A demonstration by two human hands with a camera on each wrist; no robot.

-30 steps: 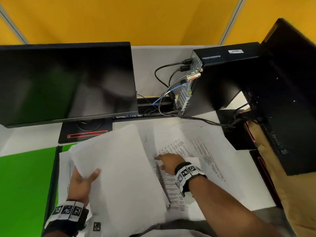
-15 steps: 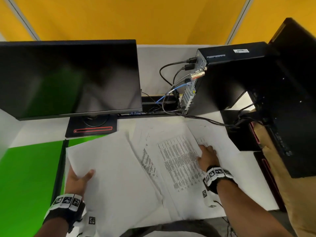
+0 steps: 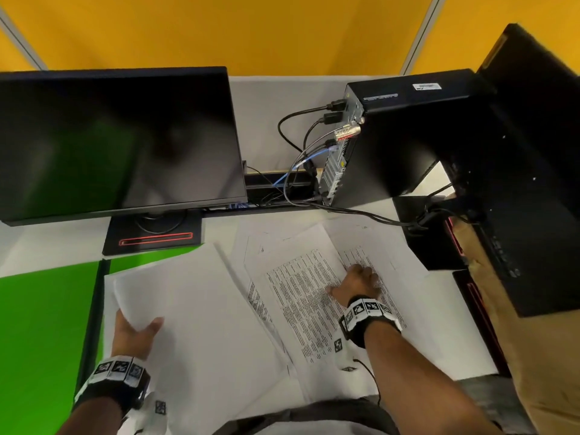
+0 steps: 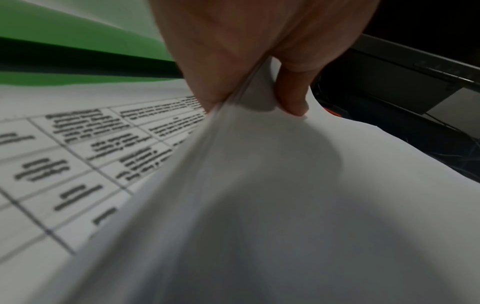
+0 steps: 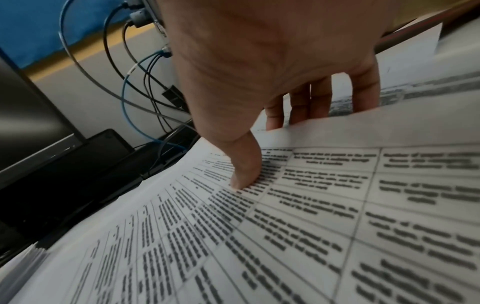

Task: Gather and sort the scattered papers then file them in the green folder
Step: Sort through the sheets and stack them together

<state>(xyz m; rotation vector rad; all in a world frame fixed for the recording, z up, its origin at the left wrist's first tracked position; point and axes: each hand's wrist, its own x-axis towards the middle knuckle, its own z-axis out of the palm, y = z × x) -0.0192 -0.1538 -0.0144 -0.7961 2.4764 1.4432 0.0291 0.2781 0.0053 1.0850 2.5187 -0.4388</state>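
My left hand [image 3: 138, 324] pinches a stack of white papers [image 3: 194, 309] by its left edge, blank side up. In the left wrist view the thumb and fingers of the left hand [image 4: 254, 107] clamp that stack [image 4: 272, 195] above a printed sheet [image 4: 78, 154]. My right hand [image 3: 353, 282] lies on the right edge of a printed table sheet [image 3: 301, 296]. In the right wrist view the right hand [image 5: 272, 150] has its thumb on top of this sheet [image 5: 285, 226] and its fingers [image 5: 319, 96] tucked under the edge. The green folder [image 3: 40, 324] lies open at the left.
More loose sheets [image 3: 408, 246] lie under and around the printed one. A dark monitor [image 3: 119, 142] on its stand is at the back left, a black computer case [image 3: 401, 146] with cables [image 3: 301, 171] at the back right, and a second black monitor [image 3: 518, 183] at the right.
My right hand left the middle of the papers and moved right to the printed sheet's edge, where it now grips. My left hand keeps the stack, held a little lower.
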